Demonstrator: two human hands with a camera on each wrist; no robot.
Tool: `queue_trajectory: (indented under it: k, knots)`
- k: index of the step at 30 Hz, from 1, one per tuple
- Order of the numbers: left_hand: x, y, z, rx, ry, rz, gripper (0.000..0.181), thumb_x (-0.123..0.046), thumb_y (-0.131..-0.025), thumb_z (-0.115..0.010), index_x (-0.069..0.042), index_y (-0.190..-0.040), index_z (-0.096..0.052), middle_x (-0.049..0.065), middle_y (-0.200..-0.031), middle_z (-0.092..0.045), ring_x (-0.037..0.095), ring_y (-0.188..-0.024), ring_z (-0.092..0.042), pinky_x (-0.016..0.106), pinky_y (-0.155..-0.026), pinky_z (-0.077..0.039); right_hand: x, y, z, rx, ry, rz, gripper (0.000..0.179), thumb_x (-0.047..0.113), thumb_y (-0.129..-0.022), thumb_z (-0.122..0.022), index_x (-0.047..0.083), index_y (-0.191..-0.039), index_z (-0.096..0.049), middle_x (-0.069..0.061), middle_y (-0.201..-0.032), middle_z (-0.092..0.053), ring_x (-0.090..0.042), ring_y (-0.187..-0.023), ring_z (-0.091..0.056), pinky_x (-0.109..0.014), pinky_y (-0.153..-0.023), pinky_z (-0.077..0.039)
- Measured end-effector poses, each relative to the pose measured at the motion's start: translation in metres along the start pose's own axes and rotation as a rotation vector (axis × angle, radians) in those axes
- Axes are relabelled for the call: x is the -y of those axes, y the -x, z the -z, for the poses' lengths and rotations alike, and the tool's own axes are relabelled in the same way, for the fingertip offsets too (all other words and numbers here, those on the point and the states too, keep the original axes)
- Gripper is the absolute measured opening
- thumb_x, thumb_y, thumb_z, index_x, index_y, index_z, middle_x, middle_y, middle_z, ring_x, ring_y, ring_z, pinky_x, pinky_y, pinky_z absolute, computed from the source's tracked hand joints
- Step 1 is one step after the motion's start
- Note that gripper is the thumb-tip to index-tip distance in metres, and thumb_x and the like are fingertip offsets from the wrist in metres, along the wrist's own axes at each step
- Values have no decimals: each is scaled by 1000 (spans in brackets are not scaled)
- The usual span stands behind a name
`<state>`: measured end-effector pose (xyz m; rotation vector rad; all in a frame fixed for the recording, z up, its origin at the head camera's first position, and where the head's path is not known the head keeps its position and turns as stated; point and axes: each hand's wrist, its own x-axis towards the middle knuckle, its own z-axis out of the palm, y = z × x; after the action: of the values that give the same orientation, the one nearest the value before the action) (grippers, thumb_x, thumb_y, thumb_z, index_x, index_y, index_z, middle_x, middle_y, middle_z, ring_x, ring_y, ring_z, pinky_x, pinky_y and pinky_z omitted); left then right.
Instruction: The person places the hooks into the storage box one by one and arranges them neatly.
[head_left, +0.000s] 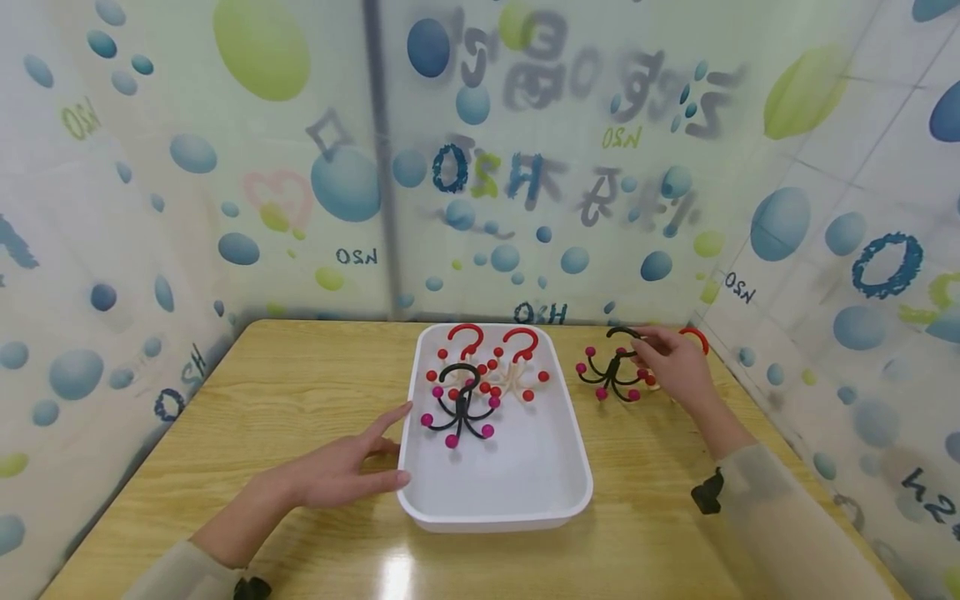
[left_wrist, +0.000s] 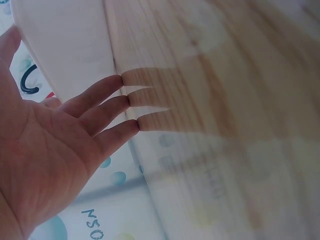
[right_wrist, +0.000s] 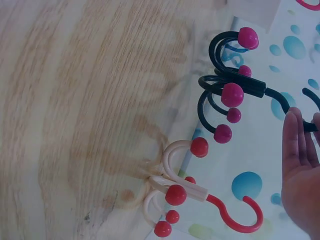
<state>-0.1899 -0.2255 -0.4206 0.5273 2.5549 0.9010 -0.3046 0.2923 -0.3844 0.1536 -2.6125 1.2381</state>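
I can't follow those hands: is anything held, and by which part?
The right hand holds a black hanger by its hook; the left hand holds nothing.

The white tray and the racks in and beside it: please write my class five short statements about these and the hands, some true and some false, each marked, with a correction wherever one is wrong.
1. The right hand holds a black rack by its hook. True.
2. The left hand is at the left side of the white tray. True.
3. The tray contains five racks. False: it contains three, one black one and two pale ones.
4. The balls on the held rack are green. False: its balls are pink.
5. A pale rack with a red hook is outside the tray, on its right in the head view. True.
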Motion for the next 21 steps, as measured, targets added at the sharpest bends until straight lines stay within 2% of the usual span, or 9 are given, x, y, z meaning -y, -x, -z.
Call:
queue_trajectory:
  k: [6, 14, 17, 21]
  knots:
    - [-1, 1, 0, 0, -2, 0, 96, -61, -104, -68, -36, -177, -11, 12, -156, -65, 44, -149, -57, 74, -122, -40, 11, 13, 5, -10, -24, 40, 40, 32, -112, -67, 5, -141, -71, -26, -115, -76, -6, -84, -75, -20, -68, -62]
    - [0, 0, 0, 2, 3, -17, 96, -59, -104, -68, -34, -177, -11, 11, -154, -66, 41, -148, -58, 73, -123, -40, 30, 28, 6, -34, -59, 118, 35, 29, -110, -70, 6, -135, -75, -23, -111, -77, 1, -80, -70, -27, -69, -65]
    - [1, 0, 0, 2, 6, -20, 96, -59, -105, -68, -33, -178, -11, 11, -155, -66, 42, -148, -58, 73, -122, -40, 37, 33, 5, -56, -57, 140, 33, 29, -109, -71, 7, -133, -77, -13, -108, -77, 1, -79, -69, -25, -67, -63]
    - [1, 0, 0, -2, 6, -10, 96, -59, -104, -68, -35, -177, -11, 11, -155, -66, 41, -149, -57, 73, -123, -40, 47, 39, 5, -81, -65, 165, 31, 29, -108, -72, 8, -131, -77, 9, -100, -74, -1, -79, -67, -22, -65, -60]
